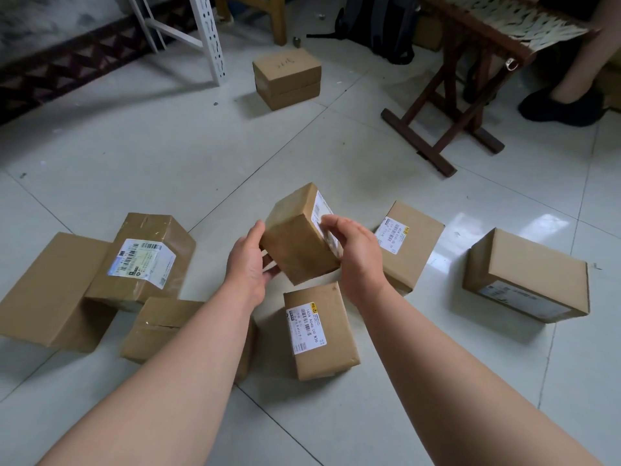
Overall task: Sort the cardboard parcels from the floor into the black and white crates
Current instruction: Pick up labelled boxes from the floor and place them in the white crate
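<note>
**Item held:** one small cardboard parcel (297,237), tilted, lifted clear of the tiled floor (168,156). The left hand (250,264) grips its lower left edge, fingers tucked beneath. The right hand (358,253) clasps the labelled right face, fingers curled over the white label.

**Parcels on the floor, placed from the held parcel:**
- labelled parcel (319,331), directly below, between the two forearms
- creased parcel (158,327), below left, partly covered by the left forearm
- taped parcel (144,260), left, with a large label, tilted and resting on its neighbours
- plain flat parcel (47,290), furthest left, touching the taped one
- right-hand parcel (413,243), just right, partly hidden behind the right hand
- far parcel (527,274), well to the right, standing alone
- distant parcel (287,79), well beyond; a seam across its side may mean two stacked, which cannot be told

**Count:** seven on the floor, one in hand.

**Other things, all beyond the held parcel:** one wooden folding stool (418,141), one white perforated post (208,38), one dark backpack (379,25), one black shoe (564,105) on another person's foot.
</note>
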Motion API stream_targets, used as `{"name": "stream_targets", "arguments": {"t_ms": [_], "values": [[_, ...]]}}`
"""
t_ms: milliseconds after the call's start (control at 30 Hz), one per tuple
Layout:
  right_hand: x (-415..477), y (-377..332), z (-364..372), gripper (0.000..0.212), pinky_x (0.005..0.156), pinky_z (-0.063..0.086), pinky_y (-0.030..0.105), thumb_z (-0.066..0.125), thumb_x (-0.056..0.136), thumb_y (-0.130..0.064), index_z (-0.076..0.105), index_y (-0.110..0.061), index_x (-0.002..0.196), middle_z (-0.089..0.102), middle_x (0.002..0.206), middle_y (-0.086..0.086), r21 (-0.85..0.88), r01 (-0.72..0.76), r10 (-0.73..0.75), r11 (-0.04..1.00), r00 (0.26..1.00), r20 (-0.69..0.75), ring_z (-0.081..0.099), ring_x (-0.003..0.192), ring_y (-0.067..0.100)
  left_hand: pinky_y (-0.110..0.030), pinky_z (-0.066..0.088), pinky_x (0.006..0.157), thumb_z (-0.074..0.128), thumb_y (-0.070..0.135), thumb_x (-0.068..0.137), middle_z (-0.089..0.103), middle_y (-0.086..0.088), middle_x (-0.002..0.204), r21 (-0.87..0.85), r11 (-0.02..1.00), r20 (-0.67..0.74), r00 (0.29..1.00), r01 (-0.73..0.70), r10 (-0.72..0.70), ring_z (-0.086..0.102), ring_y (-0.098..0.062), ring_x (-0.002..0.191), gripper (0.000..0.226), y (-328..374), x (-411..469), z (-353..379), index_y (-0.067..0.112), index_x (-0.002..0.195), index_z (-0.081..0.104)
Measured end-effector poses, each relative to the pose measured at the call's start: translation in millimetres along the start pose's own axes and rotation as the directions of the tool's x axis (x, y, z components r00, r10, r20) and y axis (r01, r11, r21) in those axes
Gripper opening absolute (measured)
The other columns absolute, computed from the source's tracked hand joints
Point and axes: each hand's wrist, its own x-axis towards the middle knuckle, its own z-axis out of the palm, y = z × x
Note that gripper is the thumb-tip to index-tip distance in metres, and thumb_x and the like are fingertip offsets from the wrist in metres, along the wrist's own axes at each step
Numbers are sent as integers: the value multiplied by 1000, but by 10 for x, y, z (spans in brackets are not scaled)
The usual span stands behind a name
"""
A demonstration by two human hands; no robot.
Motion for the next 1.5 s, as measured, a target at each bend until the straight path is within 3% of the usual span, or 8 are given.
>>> {"name": "stream_targets", "arguments": {"t_ms": [167, 533, 667, 767, 933, 1033, 1300, 1500], "values": [[-219, -193, -150, 20, 78, 57, 23, 53, 90, -4, 72, -4, 84, 72, 85, 14, 62, -16, 12, 998, 999, 49, 70, 83, 20, -47, 57, 77, 38, 10, 98, 57, -6, 97, 84, 996, 3, 999, 39, -39, 60, -22, 83, 33, -128, -351, -111, 25, 125, 52], [-674, 131, -617, 22, 65, 57, 26, 48, 92, -5, 68, -1, 84, 68, 73, 8, -49, -188, 189, 981, 982, 11, 66, 59, 21, -42, 49, 97, 33, 41, 90, 69, -10, 111, 490, 856, 22, 980, 163, -199, 63, -25, 102, 43, -666, -706, -341, 17, 109, 63], [-634, 255, -756, 15, 66, 50, 26, 55, 93, -10, 68, -2, 93, 59, 78, 9, -116, -159, 152, 980, 986, -64, 56, 52, 16, -43, 44, 100, 30, 34, 99, 70, -6, 109, 510, 843, 14, 979, 168, -203, 61, -27, 109, 42, -701, -808, -414, 17, 102, 68], [-588, 340, -839, 23, 70, 44, 23, 57, 95, -25, 65, -12, 113, 60, 98, 4, -274, -162, 140, 948, 985, -98, 58, 76, 15, -48, 38, 109, 30, 51, 98, 65, -5, 124, 471, 859, -1, 974, 200, -226, 55, -27, 120, 49, -740, -808, -489, 21, 114, 66], [-589, 524, -882, 72, 105, 30, 39, 57, 70, -72, 57, -30, 129, 60, 131, -2, -399, -401, 443, 824, 896, 14, 48, 125, 17, -51, 27, 114, 25, 78, 86, 53, -1, 142, 385, 881, 40, 949, 275, -313, 44, -25, 134, 76, -853, -735, -513, 30, 141, 48], [-576, 643, -884, 53, 113, 27, 44, 49, 83, -68, 65, -34, 119, 68, 120, -6, -395, -432, 491, 811, 869, 58, 50, 123, 16, -50, 34, 109, 25, 79, 86, 65, 0, 127, 335, 897, 117, 932, 289, -343, 54, -25, 123, 70, -905, -752, -481, 34, 125, 62], [-473, 618, -779, 35, 88, 41, 32, 46, 92, -55, 71, -31, 102, 74, 108, -3, -290, -395, 422, 872, 906, 34, 61, 102, 14, -33, 46, 77, 28, 68, 94, 74, 0, 101, 291, 914, 116, 938, 282, -326, 64, -19, 96, 57, -814, -630, -304, 30, 102, 70], [-520, 164, -553, 30, 82, 41, 29, 49, 91, -51, 71, -30, 96, 75, 100, -7, -195, -377, 386, 905, 922, 9, 64, 94, 10, -31, 47, 72, 30, 66, 94, 74, 0, 98, 284, 926, 98, 953, 250, -288, 66, -16, 89, 56, -318, -709, -115, 28, 103, 69]]}}
